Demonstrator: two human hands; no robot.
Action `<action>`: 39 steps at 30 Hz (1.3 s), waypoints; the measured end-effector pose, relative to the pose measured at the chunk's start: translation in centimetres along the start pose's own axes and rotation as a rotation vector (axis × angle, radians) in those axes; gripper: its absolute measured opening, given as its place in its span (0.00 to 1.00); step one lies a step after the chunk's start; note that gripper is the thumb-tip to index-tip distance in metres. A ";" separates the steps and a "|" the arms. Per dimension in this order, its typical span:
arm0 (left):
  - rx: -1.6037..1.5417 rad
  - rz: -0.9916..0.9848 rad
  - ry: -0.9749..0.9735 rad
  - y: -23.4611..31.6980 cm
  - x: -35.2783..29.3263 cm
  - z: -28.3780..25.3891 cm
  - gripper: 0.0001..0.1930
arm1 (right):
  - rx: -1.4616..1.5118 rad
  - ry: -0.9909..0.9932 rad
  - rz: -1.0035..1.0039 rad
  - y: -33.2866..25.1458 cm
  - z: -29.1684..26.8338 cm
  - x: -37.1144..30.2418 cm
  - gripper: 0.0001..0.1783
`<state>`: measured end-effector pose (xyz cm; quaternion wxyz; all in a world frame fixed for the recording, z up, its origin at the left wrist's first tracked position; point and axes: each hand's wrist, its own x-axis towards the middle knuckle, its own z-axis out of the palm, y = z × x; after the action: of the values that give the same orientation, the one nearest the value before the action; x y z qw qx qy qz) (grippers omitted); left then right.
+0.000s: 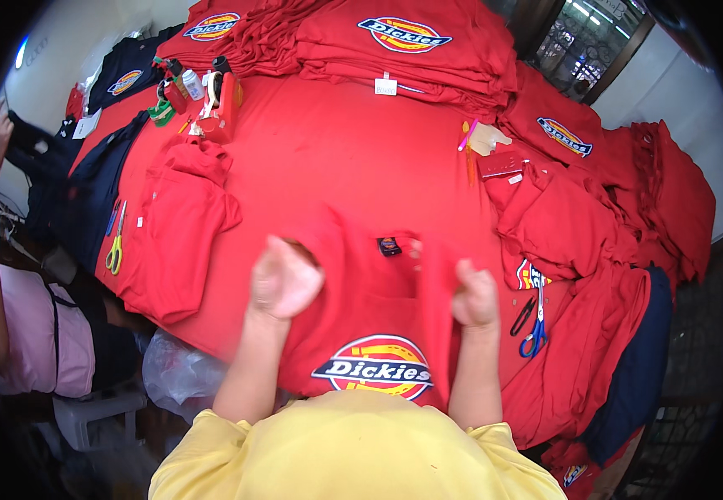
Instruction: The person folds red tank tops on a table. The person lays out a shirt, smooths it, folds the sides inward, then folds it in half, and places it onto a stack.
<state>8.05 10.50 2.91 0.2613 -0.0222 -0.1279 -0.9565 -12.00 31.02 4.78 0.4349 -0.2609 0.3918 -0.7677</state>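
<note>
A red T-shirt [361, 308] hangs spread in front of me, with a dark label at its neck and an oval logo print low on it. My left hand [285, 279] grips its left side, fingers partly hidden by cloth and a little blurred. On the other side my right hand [476, 298] is closed on the shirt's edge, fingers curled. Both hands are raised over the near part of the red-covered table [328, 158]. Blue-handled scissors [535, 340] and a small black thread snipper [522, 317] lie right of my right hand.
Piles of red shirts [411, 62] line the far and right edges. At the left lie another red garment [180, 225] and yellow-handled scissors [115, 250]. A red tape dispenser [221, 108] stands behind them among bottles. A co-worker [41, 325] in pink is at far left, near dark garments.
</note>
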 end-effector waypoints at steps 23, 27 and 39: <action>0.333 -0.404 0.391 4.6 6.2 -4.0 0.18 | 0.236 0.170 0.355 -5.6 -12.9 3.0 0.24; 0.431 -0.369 0.383 5.4 6.2 -3.1 0.19 | 0.144 0.188 0.322 -5.8 -11.4 2.4 0.23; 0.802 -0.260 0.345 -2.6 1.3 2.0 0.20 | -0.518 0.288 0.128 -0.9 -0.8 -1.7 0.16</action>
<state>5.57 12.56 4.41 0.1443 0.2568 -0.4445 -0.8460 -12.19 33.10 5.03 0.3411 -0.2263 0.6478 -0.6425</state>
